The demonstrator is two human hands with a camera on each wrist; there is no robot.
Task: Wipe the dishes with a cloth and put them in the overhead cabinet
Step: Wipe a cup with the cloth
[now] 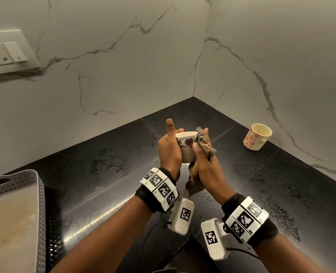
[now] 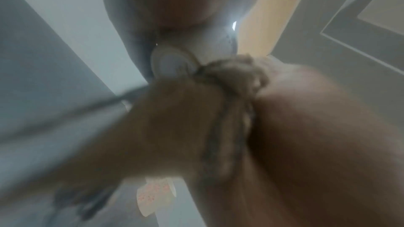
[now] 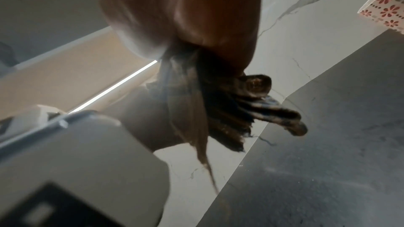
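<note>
A small white cup with a blue and red flower pattern (image 1: pixel 187 144) is held above the black counter (image 1: pixel 104 174) in the head view. My left hand (image 1: pixel 169 148) grips it from the left, thumb pointing up. My right hand (image 1: pixel 203 154) holds a brown checked cloth (image 1: pixel 203 144) against the cup's right side, one fold over the rim and a tail hanging below. The left wrist view, blurred, shows the cup's base (image 2: pixel 172 63) and the bunched cloth (image 2: pixel 229 92). The right wrist view shows the cloth (image 3: pixel 218 106) hanging from my palm.
A second cup with red flowers (image 1: pixel 257 139) stands at the right against the marble wall, also seen as the red-flowered cup (image 3: pixel 386 9). A grey perforated tray (image 1: pixel 15 194) sits at the lower left. A wall socket (image 1: pixel 7 51) is at the upper left. The counter is wet in patches.
</note>
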